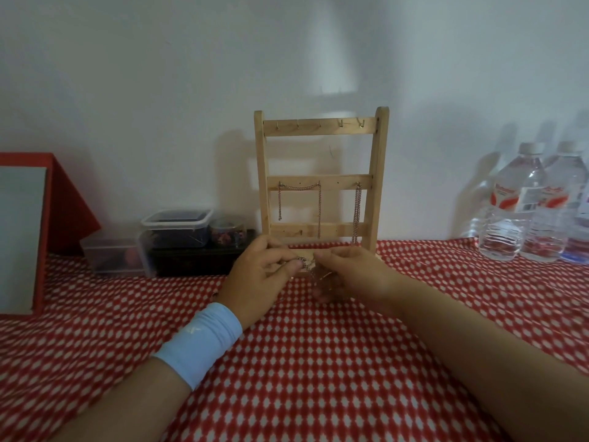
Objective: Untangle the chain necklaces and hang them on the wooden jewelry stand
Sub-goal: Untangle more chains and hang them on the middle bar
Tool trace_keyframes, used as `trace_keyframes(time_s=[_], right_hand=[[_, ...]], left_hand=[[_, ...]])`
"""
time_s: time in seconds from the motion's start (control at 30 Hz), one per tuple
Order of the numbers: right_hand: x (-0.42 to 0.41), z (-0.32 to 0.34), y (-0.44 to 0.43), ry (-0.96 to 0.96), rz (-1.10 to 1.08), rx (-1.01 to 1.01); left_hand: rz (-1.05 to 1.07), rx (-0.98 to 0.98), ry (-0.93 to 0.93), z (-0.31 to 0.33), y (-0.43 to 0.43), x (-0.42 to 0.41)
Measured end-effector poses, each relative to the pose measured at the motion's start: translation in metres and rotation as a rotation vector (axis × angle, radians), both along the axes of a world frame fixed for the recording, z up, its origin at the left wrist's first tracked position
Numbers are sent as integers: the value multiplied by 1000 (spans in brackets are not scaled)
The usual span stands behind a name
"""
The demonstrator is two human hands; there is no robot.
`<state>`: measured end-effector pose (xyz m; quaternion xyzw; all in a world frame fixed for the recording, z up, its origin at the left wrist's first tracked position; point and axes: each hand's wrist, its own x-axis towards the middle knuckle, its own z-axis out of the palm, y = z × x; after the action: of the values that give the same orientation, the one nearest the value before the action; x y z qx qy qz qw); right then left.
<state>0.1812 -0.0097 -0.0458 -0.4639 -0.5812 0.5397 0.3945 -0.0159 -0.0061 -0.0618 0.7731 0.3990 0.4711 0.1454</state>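
While we pull apart in head view, left hand (261, 275) pinches tangle (309, 270) at thumb tip; right hand (347, 277) pinches its other side, likely to spread links. Stand (322, 232) sits just beyond hands for short reach, chains (319, 205) hung there.

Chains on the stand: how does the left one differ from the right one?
Left chain drapes across two hooks on the middle rail, sagging between them; right chain hangs from one hook. Left chain's ends drop to unequal lengths; right chain falls as one bunched strand. Both are metal link chains on the same rail.
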Motion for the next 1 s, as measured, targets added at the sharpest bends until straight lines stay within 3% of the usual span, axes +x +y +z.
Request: trace_keyframes(time_s=[0.17,0.3,0.73,1.0], right_hand=[[-4,1,-2,-240,-85,207],[-3,2,-1,-250,-84,429],[-5,7,-9,-328,-38,549],[-6,7,-10,-628,28,641]], left_hand=[[-46,-120,-65,0,-5,3],[-66,-155,-55,0,-8,6],[-52,-264,-148,-3,-14,10],[-68,-313,-194,-4,-17,12]])
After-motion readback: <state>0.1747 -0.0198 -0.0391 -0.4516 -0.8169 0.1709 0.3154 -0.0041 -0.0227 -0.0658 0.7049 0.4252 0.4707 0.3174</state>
